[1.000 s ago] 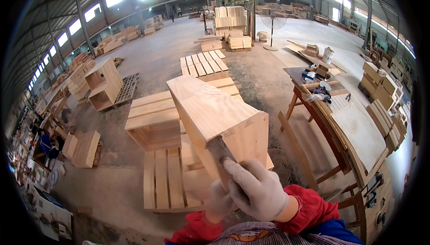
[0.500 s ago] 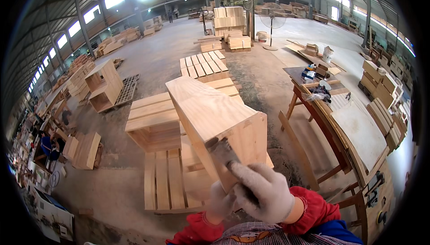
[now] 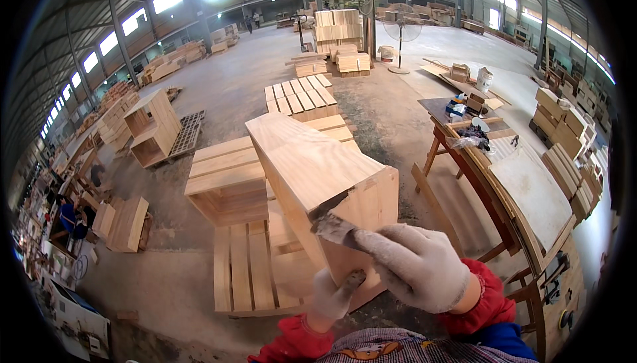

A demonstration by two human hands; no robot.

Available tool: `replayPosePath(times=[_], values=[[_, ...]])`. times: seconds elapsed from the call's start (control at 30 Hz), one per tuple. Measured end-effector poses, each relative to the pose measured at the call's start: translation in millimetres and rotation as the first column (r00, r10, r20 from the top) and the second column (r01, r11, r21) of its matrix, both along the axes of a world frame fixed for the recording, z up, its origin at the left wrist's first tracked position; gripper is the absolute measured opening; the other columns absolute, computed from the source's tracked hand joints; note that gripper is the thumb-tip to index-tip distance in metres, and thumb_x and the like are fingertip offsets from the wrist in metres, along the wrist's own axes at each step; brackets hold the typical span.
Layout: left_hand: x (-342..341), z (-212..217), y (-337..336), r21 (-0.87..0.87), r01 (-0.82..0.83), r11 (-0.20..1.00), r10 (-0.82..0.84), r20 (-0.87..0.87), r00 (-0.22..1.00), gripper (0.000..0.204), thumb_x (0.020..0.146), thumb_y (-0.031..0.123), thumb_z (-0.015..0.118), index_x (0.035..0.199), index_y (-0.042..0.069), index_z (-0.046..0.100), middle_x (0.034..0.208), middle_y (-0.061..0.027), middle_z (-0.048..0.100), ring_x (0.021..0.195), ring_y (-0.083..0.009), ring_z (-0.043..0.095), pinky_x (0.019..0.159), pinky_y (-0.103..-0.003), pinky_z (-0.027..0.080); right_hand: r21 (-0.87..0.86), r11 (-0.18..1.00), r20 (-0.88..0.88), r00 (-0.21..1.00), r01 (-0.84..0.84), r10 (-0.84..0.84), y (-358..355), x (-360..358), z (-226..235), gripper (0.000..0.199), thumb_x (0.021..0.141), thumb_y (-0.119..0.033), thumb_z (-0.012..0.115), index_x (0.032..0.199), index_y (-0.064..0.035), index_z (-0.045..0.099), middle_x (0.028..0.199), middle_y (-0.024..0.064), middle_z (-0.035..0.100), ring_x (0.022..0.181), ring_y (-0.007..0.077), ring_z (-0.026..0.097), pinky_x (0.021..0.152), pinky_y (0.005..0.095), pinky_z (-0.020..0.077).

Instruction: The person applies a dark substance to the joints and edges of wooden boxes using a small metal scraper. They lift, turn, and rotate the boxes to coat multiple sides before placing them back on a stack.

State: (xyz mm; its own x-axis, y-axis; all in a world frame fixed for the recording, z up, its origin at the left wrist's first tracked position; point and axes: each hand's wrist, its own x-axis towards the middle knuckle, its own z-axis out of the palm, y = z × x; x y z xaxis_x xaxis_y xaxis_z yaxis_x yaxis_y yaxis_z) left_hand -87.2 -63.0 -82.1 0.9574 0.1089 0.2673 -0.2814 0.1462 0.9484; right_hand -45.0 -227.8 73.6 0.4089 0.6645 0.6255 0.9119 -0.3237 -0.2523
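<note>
The right hand (image 3: pixel 421 267), gloved and clamped on a putty knife (image 3: pixel 330 216), presses its blade against the near end face of the wooden box (image 3: pixel 312 170), whose long side runs away far-left, while the left hand (image 3: pixel 332 293) grips the box's lower near corner.

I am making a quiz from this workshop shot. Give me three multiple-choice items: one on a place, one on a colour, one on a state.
1. Where does the putty knife touch the wooden box?
A. near face
B. far end
C. underside
2. What colour are the sleeve cuffs?
A. blue
B. red
C. green
3. What does the left hand do?
A. hangs free
B. braces the box from below
C. holds a hammer

Key: 1 A, the right hand presses the blade there; 2 B, both cuffs are red; 3 B, its glove grips the lower edge.
</note>
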Motion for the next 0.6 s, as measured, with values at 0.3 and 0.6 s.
replayPosePath(times=[0.3, 0.6], values=[[-1, -3, -1, -0.010, -0.005, 1.000, 0.004, -0.013, 1.000, 0.016, 0.087, 0.007, 0.058, 0.097, -0.005, 0.065, 0.079, -0.0042, 0.064, 0.068, -0.0112, 0.057, 0.061, -0.027, 0.046, -0.272, 0.954, 0.177, 0.981, 0.126, -0.080, -6, 0, 34, 0.056, 0.076, -0.024, 0.064, 0.129, -0.0082, 0.053, 0.091, 0.0054, 0.055, 0.071, 0.0234, 0.062, 0.056, 0.0314, 0.0493], [-4, 0, 0, 0.017, -0.070, 0.997, 0.071, -0.054, 0.996, 0.018, 0.090, 0.012, 0.060, 0.095, -0.004, 0.066, 0.076, -0.0017, 0.063, 0.065, -0.0079, 0.054, 0.057, -0.024, 0.043, -0.122, 0.947, 0.145, 0.949, 0.298, -0.280, -41, 19, 37, 0.043, 0.072, 0.001, 0.062, 0.115, -0.0048, 0.063, 0.088, 0.0122, 0.062, 0.073, 0.0293, 0.063, 0.062, 0.0357, 0.0514]])
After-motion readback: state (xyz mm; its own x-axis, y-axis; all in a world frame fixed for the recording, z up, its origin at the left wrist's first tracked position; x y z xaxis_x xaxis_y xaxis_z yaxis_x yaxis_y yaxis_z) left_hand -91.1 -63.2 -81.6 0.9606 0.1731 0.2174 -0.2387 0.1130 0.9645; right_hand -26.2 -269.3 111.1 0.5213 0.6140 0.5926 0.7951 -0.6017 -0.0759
